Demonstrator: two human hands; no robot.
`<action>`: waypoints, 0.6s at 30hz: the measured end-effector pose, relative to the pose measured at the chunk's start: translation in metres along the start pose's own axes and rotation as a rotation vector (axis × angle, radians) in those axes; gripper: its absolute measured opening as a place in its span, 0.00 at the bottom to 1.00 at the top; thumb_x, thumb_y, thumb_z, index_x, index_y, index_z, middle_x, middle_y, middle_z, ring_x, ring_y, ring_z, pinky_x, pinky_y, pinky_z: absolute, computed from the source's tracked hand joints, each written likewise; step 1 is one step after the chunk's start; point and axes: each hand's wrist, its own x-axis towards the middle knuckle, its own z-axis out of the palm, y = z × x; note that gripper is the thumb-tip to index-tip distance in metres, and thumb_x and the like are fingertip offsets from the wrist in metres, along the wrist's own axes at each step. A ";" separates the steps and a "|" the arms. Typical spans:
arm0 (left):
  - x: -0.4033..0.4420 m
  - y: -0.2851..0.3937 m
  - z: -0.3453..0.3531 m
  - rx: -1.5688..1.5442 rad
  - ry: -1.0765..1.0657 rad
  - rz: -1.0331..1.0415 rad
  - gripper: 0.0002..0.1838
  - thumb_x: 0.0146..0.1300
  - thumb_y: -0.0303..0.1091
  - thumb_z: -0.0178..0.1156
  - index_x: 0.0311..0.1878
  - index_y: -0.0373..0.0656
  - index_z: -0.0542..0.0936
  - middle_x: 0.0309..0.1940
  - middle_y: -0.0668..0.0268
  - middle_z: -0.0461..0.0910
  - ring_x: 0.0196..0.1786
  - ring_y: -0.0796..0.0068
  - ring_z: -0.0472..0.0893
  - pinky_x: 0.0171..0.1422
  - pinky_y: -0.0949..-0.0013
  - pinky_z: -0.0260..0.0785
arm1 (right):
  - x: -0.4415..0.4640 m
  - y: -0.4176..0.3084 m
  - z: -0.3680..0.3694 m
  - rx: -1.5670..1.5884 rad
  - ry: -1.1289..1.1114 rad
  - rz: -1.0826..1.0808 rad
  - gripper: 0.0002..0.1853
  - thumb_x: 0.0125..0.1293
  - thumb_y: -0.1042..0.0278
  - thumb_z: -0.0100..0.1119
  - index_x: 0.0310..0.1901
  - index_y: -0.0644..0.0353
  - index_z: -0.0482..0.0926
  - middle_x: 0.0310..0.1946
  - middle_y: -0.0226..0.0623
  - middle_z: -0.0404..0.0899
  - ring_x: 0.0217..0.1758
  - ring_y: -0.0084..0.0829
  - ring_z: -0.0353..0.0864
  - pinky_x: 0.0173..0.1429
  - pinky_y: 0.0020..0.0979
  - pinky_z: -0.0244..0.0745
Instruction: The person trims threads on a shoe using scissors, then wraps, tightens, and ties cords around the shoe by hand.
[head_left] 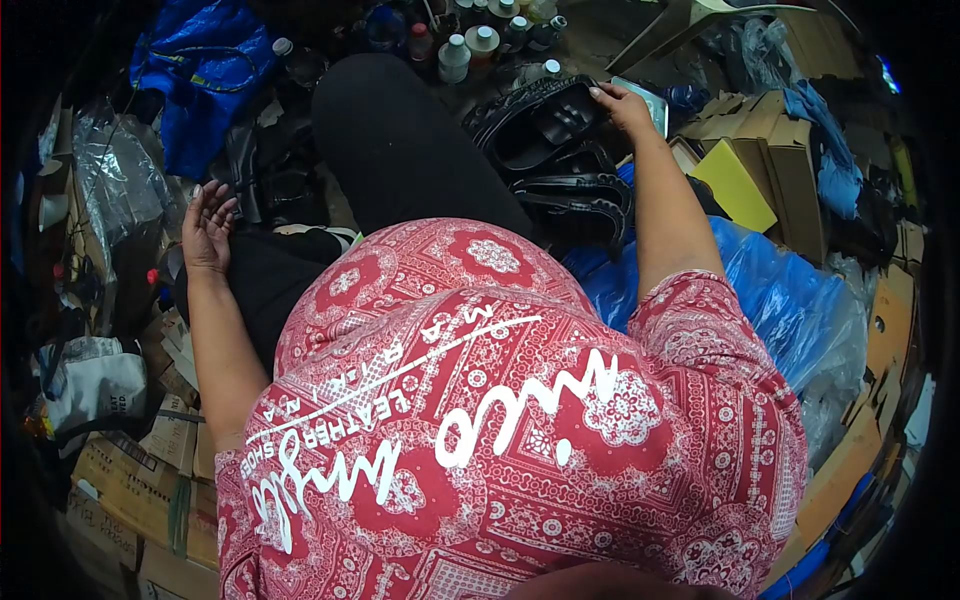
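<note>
At the upper right, my right hand (622,108) pinches the edge of a black shoe sole (550,125), a moulded piece with a raised rim. Its fingers are partly hidden behind that edge. Several similar black soles (575,200) lie stacked just below, beside my right thigh. My left hand (210,228) is raised on the left, palm turned up and fingers loosely apart, with nothing in it. Near it are dark, shiny black pieces (290,190) in shadow, too dim to name.
Several bottles (454,60) stand beyond my knee. A blue plastic bag (205,70) hangs at the upper left. On the right are cardboard boxes (795,170), a yellow sheet (735,187) and blue plastic sheeting (770,290). Cartons (130,480) are piled at lower left.
</note>
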 end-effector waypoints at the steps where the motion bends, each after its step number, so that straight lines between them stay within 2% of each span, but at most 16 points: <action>1: 0.000 0.000 0.000 0.002 0.004 -0.001 0.22 0.64 0.50 0.53 0.52 0.42 0.75 0.47 0.65 0.78 0.42 0.75 0.76 0.45 0.74 0.65 | 0.001 0.002 0.000 0.018 -0.001 0.001 0.26 0.54 0.52 0.67 0.51 0.58 0.79 0.45 0.39 0.81 0.50 0.33 0.78 0.56 0.30 0.68; 11: 0.002 -0.002 -0.003 -0.002 -0.003 0.005 0.22 0.65 0.49 0.52 0.52 0.42 0.74 0.46 0.65 0.78 0.41 0.75 0.77 0.44 0.75 0.65 | 0.004 0.007 0.002 0.032 0.023 -0.009 0.26 0.53 0.51 0.67 0.51 0.58 0.79 0.46 0.39 0.81 0.51 0.33 0.78 0.56 0.29 0.68; 14: 0.001 0.000 -0.003 0.006 -0.035 -0.001 0.22 0.64 0.51 0.53 0.52 0.44 0.76 0.45 0.68 0.79 0.44 0.74 0.76 0.49 0.73 0.65 | 0.006 0.009 0.003 0.036 0.014 -0.009 0.26 0.53 0.51 0.67 0.51 0.57 0.79 0.46 0.39 0.81 0.51 0.33 0.78 0.57 0.29 0.68; 16: -0.001 0.000 0.001 0.010 0.014 0.005 0.21 0.65 0.49 0.53 0.51 0.43 0.75 0.45 0.65 0.78 0.41 0.75 0.77 0.44 0.75 0.65 | 0.006 0.010 0.003 0.037 0.014 -0.010 0.26 0.54 0.51 0.67 0.51 0.57 0.79 0.46 0.39 0.81 0.50 0.32 0.78 0.56 0.29 0.68; 18: -0.002 0.001 0.003 0.009 0.016 0.006 0.21 0.64 0.49 0.54 0.51 0.43 0.75 0.45 0.65 0.79 0.41 0.75 0.77 0.44 0.75 0.65 | 0.005 0.010 0.003 0.038 0.014 -0.010 0.26 0.54 0.51 0.67 0.51 0.57 0.79 0.45 0.39 0.81 0.50 0.32 0.78 0.56 0.29 0.68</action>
